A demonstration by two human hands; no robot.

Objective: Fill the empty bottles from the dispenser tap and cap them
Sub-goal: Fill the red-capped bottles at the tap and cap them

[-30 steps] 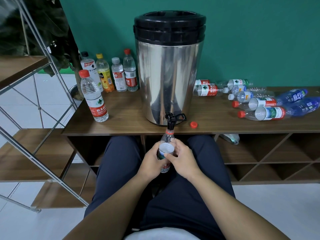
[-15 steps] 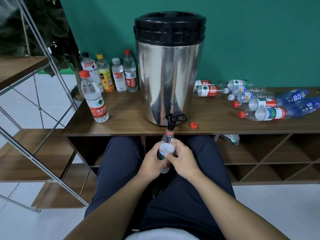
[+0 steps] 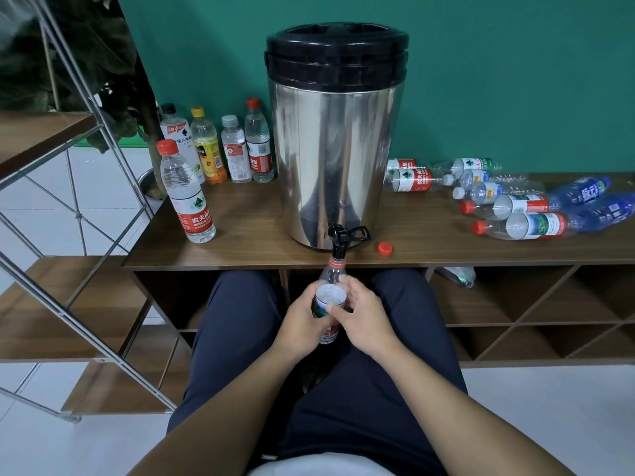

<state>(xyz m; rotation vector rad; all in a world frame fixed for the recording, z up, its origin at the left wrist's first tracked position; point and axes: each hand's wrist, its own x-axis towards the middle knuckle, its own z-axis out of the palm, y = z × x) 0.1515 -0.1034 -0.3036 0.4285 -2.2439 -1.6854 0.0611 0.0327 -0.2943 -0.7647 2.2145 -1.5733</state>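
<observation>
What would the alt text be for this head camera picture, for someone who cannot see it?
Both hands, left hand and right hand, hold a clear bottle with its neck under the black tap of a steel dispenser on a wooden counter. A loose red cap lies beside the tap.

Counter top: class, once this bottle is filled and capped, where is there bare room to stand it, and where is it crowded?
Bare wood lies between the upright bottle and the dispenser, and right of the loose red cap along the counter's front edge. The heap of lying bottles crowds the right rear; four bottles fill the left rear.
</observation>
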